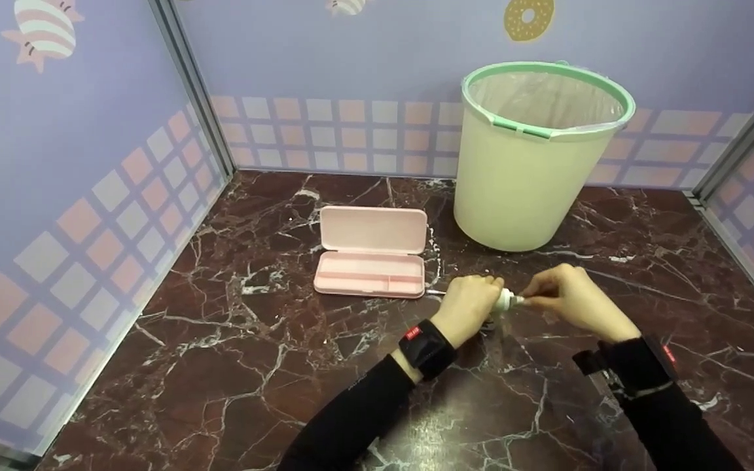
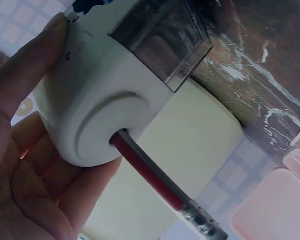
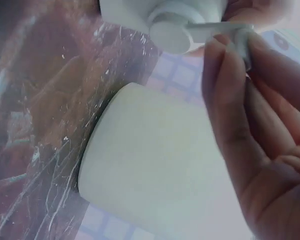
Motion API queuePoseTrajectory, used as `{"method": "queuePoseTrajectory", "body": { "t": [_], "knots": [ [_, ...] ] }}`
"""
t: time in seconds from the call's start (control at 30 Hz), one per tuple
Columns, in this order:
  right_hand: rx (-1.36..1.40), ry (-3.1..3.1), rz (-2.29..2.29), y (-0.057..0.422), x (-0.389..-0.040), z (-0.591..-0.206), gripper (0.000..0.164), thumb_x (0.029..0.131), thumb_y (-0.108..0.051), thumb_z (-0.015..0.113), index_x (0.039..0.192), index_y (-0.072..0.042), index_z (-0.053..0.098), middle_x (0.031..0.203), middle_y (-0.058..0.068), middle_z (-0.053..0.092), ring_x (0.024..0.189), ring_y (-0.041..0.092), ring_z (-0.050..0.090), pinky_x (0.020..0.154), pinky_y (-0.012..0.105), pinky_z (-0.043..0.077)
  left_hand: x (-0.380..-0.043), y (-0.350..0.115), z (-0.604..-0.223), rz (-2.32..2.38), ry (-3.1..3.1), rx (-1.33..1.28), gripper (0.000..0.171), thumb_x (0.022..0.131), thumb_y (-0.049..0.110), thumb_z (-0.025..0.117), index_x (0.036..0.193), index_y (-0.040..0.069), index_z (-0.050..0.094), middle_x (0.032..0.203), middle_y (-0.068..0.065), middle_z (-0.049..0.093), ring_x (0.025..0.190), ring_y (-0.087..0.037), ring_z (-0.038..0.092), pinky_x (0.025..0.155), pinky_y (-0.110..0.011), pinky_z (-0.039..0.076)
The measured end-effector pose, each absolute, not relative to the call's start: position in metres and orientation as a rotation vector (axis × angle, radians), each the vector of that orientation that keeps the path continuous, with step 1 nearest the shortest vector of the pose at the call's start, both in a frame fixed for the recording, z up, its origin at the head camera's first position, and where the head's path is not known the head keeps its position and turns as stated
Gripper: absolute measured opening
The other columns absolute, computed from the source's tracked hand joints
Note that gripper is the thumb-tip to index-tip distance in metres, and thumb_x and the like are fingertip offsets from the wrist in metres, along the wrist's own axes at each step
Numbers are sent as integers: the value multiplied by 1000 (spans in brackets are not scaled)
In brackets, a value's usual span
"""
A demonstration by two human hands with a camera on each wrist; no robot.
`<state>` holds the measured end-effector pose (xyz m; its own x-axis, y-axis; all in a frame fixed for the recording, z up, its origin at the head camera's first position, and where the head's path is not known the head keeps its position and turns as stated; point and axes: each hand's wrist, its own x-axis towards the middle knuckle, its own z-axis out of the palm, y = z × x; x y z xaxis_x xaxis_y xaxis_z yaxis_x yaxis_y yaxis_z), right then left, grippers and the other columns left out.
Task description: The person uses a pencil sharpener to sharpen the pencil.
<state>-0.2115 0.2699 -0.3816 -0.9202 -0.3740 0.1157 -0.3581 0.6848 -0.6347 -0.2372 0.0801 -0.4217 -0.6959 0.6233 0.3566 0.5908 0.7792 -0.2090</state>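
Just right of center in the head view, the left hand (image 1: 470, 304) grips a white crank pencil sharpener (image 2: 105, 100) above the dark marble tabletop (image 1: 233, 366). A red pencil (image 2: 155, 180) sits in its front hole, metal ferrule pointing outward. The right hand (image 1: 573, 297) pinches the sharpener's crank handle (image 3: 210, 27) between its fingertips. An open pink pencil case (image 1: 372, 258) lies just left of the hands, and a pale green wastebasket (image 1: 534, 150) stands behind them, upper right of center.

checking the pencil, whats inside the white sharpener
A red pencil with a metal ferrule enters the round white plastic sharpener held by the left hand. Its tip is covered by the body, so its state cannot be seen.
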Motion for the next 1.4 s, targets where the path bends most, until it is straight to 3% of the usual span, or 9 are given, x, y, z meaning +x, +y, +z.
{"method": "queuePoseTrajectory", "body": {
  "t": [0.23,0.37,0.6,0.8,1.03,1.13,1.27,1.4],
  "knots": [
    [-558,3018,-1113,267,-226,-384,6,83,-6,76,86,0,75,84,15,76,66,8,67,57,17,52,-239,78,-422,95,-2598,-948,41,72,33,85,107,22,69,95,10,73,80,-9,70,65,-23,57],
    [-572,3085,-1098,268,-231,-386,7,82,-6,77,85,0,76,82,14,75,64,11,66,55,16,49,-241,79,-422,95,-2586,-967,42,71,35,85,108,22,68,98,10,73,82,-9,70,67,-23,57],
    [-579,3099,-1069,269,-235,-385,5,82,-8,77,84,-4,77,80,11,75,60,7,61,54,16,47,-244,77,-423,115,-2543,-985,41,71,38,85,104,22,68,96,10,73,81,-9,71,66,-24,58],
    [-558,3143,-1070,265,-243,-389,4,80,-7,79,83,-4,78,81,12,76,63,3,60,56,14,47,-246,74,-422,140,-2576,-997,48,70,44,85,109,22,66,99,10,73,84,-9,70,68,-24,58],
    [-498,3172,-1103,263,-255,-403,5,80,-3,78,85,-1,78,83,15,76,64,9,63,56,12,47,-247,74,-421,136,-2616,-1033,51,73,45,82,115,22,66,104,10,73,88,-9,71,72,-25,58],
    [-486,3177,-1089,262,-260,-410,4,80,-2,77,84,0,77,82,15,76,67,14,66,58,16,49,-247,74,-419,134,-2620,-1042,52,73,45,82,117,23,65,106,10,72,89,-9,71,73,-25,58],
    [-532,3167,-981,260,-265,-425,3,77,3,76,79,0,75,80,16,75,70,23,68,65,30,56,-247,73,-419,114,-2610,-1054,53,74,44,82,119,22,65,108,10,72,90,-10,71,73,-25,58],
    [-574,3116,-872,259,-265,-437,6,75,5,73,73,-1,73,73,12,73,65,20,64,63,35,54,-247,73,-419,113,-2597,-1062,54,73,45,82,118,21,65,108,11,72,90,-9,70,73,-25,58]
  ]
}}
